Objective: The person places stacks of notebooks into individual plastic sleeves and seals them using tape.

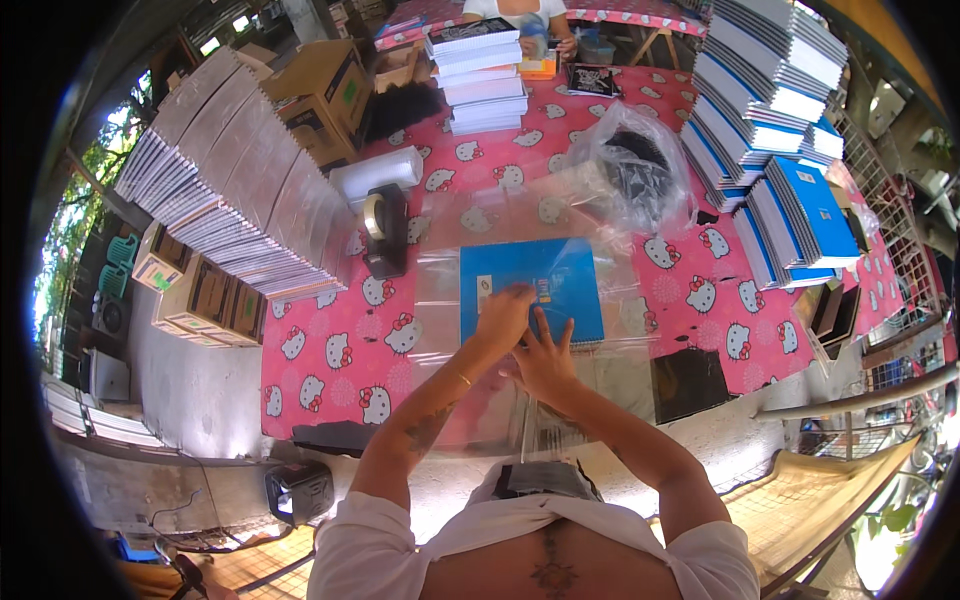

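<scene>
A blue spiral notebook lies in front of me on a large sheet of clear plastic film. My left hand rests over the middle of its cover with the fingers curled together. Whether anything thin is pinched in them is hidden. Beside it, my right hand lies on the notebook's near edge with its fingers spread. A black tape dispenser stands left of the film, near a roll of clear plastic.
A tall stack of wrapped notebooks stands left, before cardboard boxes. Blue notebooks are piled right. A crumpled clear bag and another notebook stack lie farther back. A person sits across the pink table.
</scene>
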`<state>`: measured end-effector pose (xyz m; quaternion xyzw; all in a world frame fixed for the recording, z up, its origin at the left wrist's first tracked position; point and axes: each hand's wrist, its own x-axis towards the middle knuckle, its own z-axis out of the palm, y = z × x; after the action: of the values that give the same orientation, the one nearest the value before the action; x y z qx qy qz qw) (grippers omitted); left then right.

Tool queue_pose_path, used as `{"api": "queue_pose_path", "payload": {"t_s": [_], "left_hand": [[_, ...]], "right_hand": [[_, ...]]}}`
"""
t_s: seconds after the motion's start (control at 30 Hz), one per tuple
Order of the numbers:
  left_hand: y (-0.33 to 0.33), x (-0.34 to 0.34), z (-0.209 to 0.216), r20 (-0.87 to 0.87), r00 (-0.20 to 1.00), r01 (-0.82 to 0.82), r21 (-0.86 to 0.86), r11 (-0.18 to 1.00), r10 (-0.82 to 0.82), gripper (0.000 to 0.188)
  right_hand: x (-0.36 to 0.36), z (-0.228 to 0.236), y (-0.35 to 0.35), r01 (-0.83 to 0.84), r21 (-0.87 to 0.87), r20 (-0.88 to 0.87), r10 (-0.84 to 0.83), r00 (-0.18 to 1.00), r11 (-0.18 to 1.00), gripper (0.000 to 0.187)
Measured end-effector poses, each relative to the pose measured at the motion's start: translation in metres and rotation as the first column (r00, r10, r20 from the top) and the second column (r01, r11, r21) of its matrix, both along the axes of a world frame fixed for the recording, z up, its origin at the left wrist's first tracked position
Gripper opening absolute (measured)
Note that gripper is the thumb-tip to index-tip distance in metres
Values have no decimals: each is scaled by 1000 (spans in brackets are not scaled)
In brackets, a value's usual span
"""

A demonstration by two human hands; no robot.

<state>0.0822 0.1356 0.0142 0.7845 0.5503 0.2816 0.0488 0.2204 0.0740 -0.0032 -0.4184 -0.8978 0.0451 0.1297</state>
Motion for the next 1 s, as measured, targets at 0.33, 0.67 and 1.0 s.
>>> {"api": "queue_pose_path", "payload": {"t_s": [0.33, 0.67, 1.0], "left_hand": [[-11, 9, -1, 206, 977, -30, -108, 994, 52, 12], [-9, 19, -27, -282, 958, -16, 96, 995, 43, 33], [-19, 4, -24, -220, 975, -22, 47, 999, 31, 36]], "right_hand": [[19, 3, 28, -22, -60, -230, 8, 973, 998, 61], [170, -19, 231, -433, -803, -447, -894, -18, 410, 71], [59, 18, 68, 100, 340, -40, -92, 995, 935, 86]]}}
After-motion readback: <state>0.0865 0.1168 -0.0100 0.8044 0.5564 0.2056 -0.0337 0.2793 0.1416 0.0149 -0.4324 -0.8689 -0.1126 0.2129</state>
